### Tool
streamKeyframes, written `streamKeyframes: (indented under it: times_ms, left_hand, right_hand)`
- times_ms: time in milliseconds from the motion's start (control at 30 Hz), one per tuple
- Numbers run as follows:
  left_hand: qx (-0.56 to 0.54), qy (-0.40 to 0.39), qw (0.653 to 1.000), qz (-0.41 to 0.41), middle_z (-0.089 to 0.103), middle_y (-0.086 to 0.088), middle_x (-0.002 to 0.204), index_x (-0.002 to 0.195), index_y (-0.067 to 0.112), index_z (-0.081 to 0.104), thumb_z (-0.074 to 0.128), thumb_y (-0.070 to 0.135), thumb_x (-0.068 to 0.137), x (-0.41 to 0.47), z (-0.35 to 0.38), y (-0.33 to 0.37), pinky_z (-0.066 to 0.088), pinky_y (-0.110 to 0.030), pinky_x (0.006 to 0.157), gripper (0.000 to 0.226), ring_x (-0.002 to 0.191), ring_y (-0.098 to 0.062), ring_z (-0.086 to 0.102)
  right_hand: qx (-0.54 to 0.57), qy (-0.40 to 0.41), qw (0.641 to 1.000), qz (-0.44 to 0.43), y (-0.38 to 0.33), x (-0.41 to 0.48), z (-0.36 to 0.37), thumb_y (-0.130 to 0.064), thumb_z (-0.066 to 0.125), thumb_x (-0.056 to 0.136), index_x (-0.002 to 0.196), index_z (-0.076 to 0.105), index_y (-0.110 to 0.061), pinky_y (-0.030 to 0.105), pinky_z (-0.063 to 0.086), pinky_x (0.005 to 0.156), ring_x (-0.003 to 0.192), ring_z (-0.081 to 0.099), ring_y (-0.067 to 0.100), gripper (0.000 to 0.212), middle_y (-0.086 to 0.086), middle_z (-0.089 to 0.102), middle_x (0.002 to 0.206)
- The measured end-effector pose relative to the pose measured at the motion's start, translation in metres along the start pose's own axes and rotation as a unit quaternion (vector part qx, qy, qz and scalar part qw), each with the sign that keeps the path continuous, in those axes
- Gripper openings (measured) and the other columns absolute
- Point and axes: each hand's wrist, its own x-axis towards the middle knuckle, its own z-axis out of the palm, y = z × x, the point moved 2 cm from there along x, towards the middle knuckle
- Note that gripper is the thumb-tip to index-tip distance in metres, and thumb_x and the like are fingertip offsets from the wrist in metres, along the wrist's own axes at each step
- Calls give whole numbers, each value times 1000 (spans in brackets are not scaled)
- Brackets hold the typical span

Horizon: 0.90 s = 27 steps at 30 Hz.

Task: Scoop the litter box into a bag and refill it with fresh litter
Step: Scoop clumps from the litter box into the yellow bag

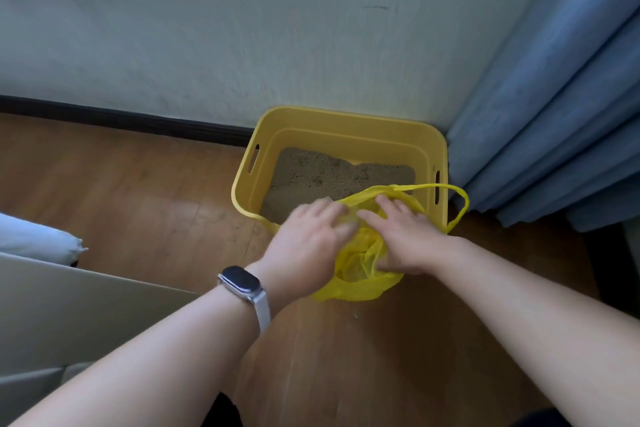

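A yellow plastic litter box stands on the wooden floor against the wall, with grey-brown litter piled toward its left and back. In front of it sits a thin yellow plastic bag, its handle loop hanging over the box's front right corner. My left hand, with a watch on the wrist, holds the bag's left rim; its fingers are blurred. My right hand grips the right rim, fingers spread over the plastic. The bag's mouth gapes between both hands.
A blue curtain hangs at the right, close to the box. A grey flat panel and a pale cushion lie at the left. A dark baseboard runs along the wall. Bare wooden floor spreads left of the box.
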Motion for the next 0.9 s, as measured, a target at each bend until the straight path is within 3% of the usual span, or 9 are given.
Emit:
streamKeyframes:
  times_ms: [67,167,300,400,500,633,767,833,900]
  left_hand:
    - [23,-87,993,72,64,-3,94,99,20,65,53,12,78,2,6,23,46,-35,73,25,86,-26,62]
    - [11,-282,959,-12,63,-4,83,95,13,63,48,7,90,-1,24,25,50,-36,63,17,75,-27,63]
    - [18,-381,917,-116,54,1,75,97,11,66,57,38,94,-9,35,0,46,-34,61,28,71,-23,56]
    - [71,-366,921,-114,48,4,64,85,18,60,56,68,83,-13,34,-9,36,-35,72,50,66,-19,49]
    - [79,-317,931,-160,49,5,63,87,19,58,47,85,73,-14,32,-16,31,-39,77,69,62,-18,48]
    - [83,-245,933,-250,42,3,55,71,18,55,24,82,84,-12,19,-30,32,-42,85,73,56,-20,43]
    - [116,-226,934,-252,53,1,64,62,18,55,15,74,91,-6,7,-25,28,-42,81,75,64,-20,47]
    - [101,-177,962,-183,60,-3,88,83,20,65,20,73,91,2,8,-12,32,-41,80,71,86,-24,53]
    - [9,-160,984,-77,57,-4,110,114,23,62,28,70,92,6,16,10,38,-40,86,62,104,-26,52]
  right_hand:
    - [8,6,1000,14,2,1,0,-49,74,75,152,10,-37,55,32,111,146,10,32,101,3,-1,160]
    - [20,-8,999,29,7,-1,1,-54,73,75,152,8,-35,57,30,112,147,9,33,103,3,-1,161]
    - [40,-43,994,92,23,-7,0,-57,70,75,150,17,-31,54,37,108,139,31,36,95,7,21,156]
    - [48,-38,989,136,33,-12,-9,-57,62,80,137,36,-25,46,44,98,117,52,30,71,2,53,123]
    - [21,-24,984,173,35,-14,-23,-50,55,87,141,38,-24,41,48,93,121,52,30,61,6,50,139]
    - [-29,-22,978,204,33,-24,-37,-31,49,92,91,51,-18,29,39,57,80,53,20,13,-1,53,93]
    - [-76,-85,981,156,28,-38,-40,-47,59,83,86,63,-23,25,42,55,69,55,14,24,-6,59,79]
    - [-55,-99,985,133,23,-42,-37,-60,63,77,113,61,-25,31,51,68,89,61,18,50,-5,65,101]
    - [-46,-105,987,115,20,-42,-35,-70,63,74,145,37,-24,36,52,87,118,55,25,88,0,56,134]
